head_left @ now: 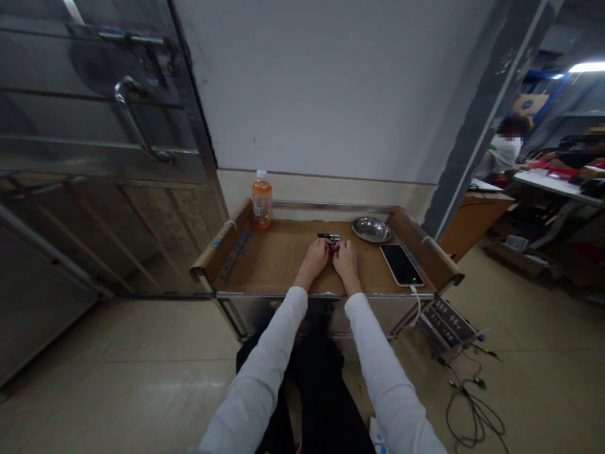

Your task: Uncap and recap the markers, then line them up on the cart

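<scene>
My left hand (314,258) and my right hand (346,258) meet near the middle of the cardboard-lined cart top (278,258). Their fingers are closed around a small dark red object (333,249), mostly covered by the fingertips, so its kind does not show. Just beyond the fingertips lie a few slim black, pen-like pieces with silvery parts (329,237). To the right of my right hand rests a round shallow metal dish (372,229). Nearer the cart's right side is a phone (401,265) with a white cable plugged in.
An orange drink bottle (262,200) stands upright at the back left corner. Raised cardboard flaps (428,243) edge the cart's sides. A metal door (94,132) is on the left. Cables (475,403) and a device (447,325) lie on the floor. People sit at tables far right.
</scene>
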`<action>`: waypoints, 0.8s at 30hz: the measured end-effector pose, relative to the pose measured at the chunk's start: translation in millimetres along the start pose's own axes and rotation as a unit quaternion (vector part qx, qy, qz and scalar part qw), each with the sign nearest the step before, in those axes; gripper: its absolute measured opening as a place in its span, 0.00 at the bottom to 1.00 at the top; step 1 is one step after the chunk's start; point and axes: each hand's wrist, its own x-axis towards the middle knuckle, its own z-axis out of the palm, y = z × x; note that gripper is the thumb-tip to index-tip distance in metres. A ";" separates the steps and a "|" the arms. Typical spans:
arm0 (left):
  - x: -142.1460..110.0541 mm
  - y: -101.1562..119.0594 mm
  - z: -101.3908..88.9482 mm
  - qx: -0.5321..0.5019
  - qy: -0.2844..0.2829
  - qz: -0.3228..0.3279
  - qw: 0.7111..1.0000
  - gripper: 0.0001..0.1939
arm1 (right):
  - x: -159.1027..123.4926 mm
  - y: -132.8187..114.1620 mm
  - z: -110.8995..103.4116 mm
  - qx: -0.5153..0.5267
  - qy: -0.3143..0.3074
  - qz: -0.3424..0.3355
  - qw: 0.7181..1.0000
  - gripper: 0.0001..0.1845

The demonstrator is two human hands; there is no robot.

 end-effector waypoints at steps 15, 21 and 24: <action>-1.0 2.1 -8.3 -0.069 0.068 -0.084 0.992 0.07 | -2.5 -4.7 -4.7 -0.009 -0.033 -0.062 0.998 0.11; -1.4 1.8 -7.0 -0.059 0.082 -0.072 0.992 0.06 | -6.3 -8.3 -8.6 -0.023 -0.072 -0.091 0.993 0.11; -0.7 -0.7 -5.5 -0.074 0.088 -0.073 0.991 0.07 | -6.6 -7.9 -7.7 -0.012 -0.075 -0.111 0.991 0.11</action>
